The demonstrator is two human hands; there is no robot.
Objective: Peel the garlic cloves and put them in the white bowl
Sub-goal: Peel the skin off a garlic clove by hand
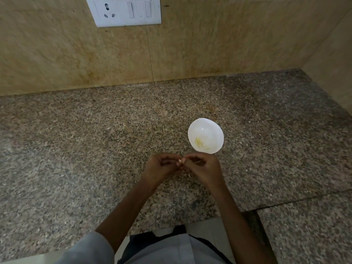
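Just on the near side of the small round white bowl [205, 125], both hands meet above the desk. The left hand [162, 166] and the right hand [202, 169] have their fingers [168, 158] curled inward, pinching between them a small pale garlic clove [182, 160]. Only its tip shows, and whether any skin is on it is too small to tell. A thin whitish scrap of garlic skin [189, 175] shows under the hands, nearer than the bowl.

Inside the bowl, toward its near wall, lies a little heap of pale yellow peeled cloves [199, 143], so part of the work looks done. I judge peeling this clove to be the step in hand, with its drop into the bowl yet to do. No unpeeled garlic shows anywhere around the bowl, so how many cloves are left cannot be told.

The bowl stands on a speckled brown-and-grey granite desk [85, 141], which runs well beyond it to left and right; a seam crosses the stone to the bowl's right. Behind the bowl rises a wall of mottled beige tile [219, 44], and far up and left of the bowl sits a white switch-and-socket plate [125, 11].
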